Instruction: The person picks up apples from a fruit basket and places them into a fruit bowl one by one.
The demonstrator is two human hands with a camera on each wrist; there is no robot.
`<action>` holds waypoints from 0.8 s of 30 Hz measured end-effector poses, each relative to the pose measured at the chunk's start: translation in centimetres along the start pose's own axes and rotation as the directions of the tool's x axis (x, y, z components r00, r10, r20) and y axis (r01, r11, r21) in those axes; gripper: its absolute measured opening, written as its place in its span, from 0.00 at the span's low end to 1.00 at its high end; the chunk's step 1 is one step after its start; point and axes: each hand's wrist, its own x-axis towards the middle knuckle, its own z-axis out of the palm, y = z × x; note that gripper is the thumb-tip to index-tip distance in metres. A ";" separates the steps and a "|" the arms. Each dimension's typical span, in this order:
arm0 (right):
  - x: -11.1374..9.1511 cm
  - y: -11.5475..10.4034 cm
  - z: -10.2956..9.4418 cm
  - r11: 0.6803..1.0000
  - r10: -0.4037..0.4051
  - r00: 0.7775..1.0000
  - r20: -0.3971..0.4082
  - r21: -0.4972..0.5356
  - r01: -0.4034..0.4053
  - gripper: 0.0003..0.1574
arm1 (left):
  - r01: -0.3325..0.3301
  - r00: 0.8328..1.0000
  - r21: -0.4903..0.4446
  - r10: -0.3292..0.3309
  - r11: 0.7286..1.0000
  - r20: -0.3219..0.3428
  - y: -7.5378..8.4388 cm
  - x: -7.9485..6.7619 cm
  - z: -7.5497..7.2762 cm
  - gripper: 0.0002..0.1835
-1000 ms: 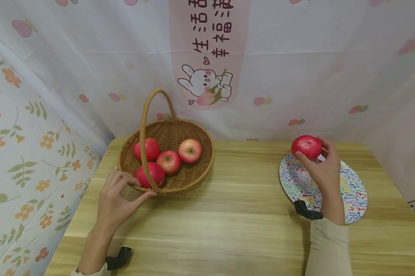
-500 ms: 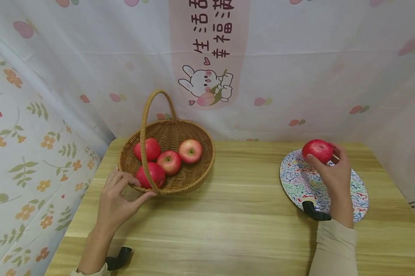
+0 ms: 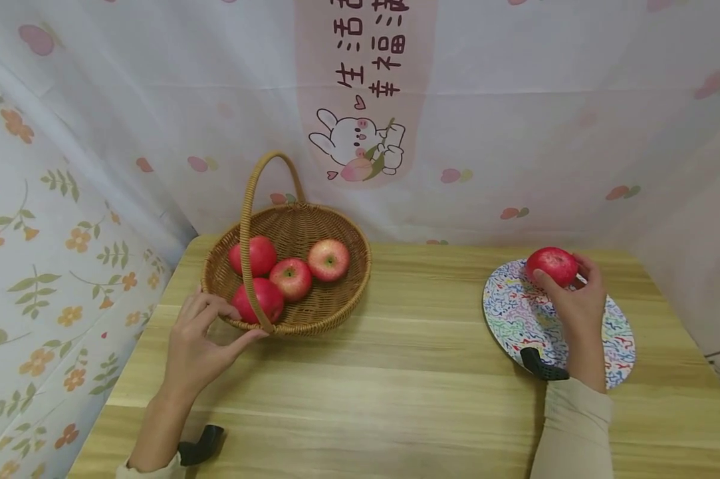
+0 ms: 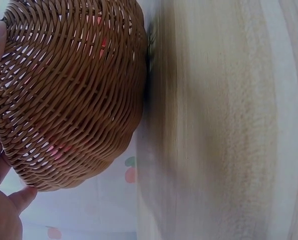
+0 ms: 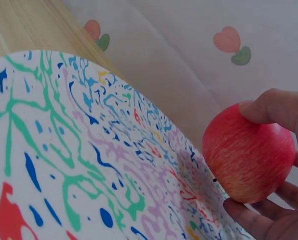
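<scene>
My right hand [image 3: 581,303] holds a red apple [image 3: 552,265] between thumb and fingers, over the far part of a round plate [image 3: 533,326] with a multicoloured squiggle pattern. In the right wrist view the apple [image 5: 248,155] is close over the plate's surface [image 5: 124,125]. At the left, my left hand [image 3: 195,339] grips the near left rim of a brown wicker basket [image 3: 348,303], thumb outside and fingers over the edge. Several apples [image 3: 290,279] lie inside it. The left wrist view shows the basket's woven side [image 4: 74,95] with fingertips [image 4: 24,197] at its rim.
The basket's tall arched handle [image 3: 248,219] rises over the apples. Basket and plate stand apart on a wooden table [image 3: 383,386]. A patterned curtain [image 3: 485,133] hangs behind the table, and a floral cloth [image 3: 54,299] hangs at the left.
My right hand has moved right and slightly nearer with the apple, lower over the plate. The left hand keeps its grip on the basket. The head view has shifted slightly.
</scene>
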 end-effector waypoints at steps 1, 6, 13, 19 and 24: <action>0.0 0.1 0.1 1.000 0.001 1.000 0.001 0.000 -0.001 0.55 | 0.004 1.000 0.003 -0.004 1.000 0.009 0.1 0.0 -0.1 0.34; 0.2 0.1 0.5 1.000 0.000 1.000 0.008 -0.010 0.000 0.55 | 0.004 1.000 -0.003 -0.004 1.000 0.013 0.4 0.2 -0.4 0.33; 0.5 0.1 0.7 0.999 -0.025 1.000 -0.003 -0.035 0.025 0.55 | 0.013 1.000 -0.010 -0.012 1.000 0.020 0.3 0.1 -0.2 0.33; 0.6 0.4 0.8 0.999 -0.034 0.999 -0.018 -0.034 0.033 0.54 | 0.018 1.000 0.002 -0.018 1.000 0.020 0.3 0.1 0.1 0.35; 0.6 0.6 0.8 0.999 -0.033 0.999 -0.015 -0.036 0.033 0.54 | 0.022 0.999 0.017 -0.022 1.000 0.027 0.3 0.1 0.0 0.36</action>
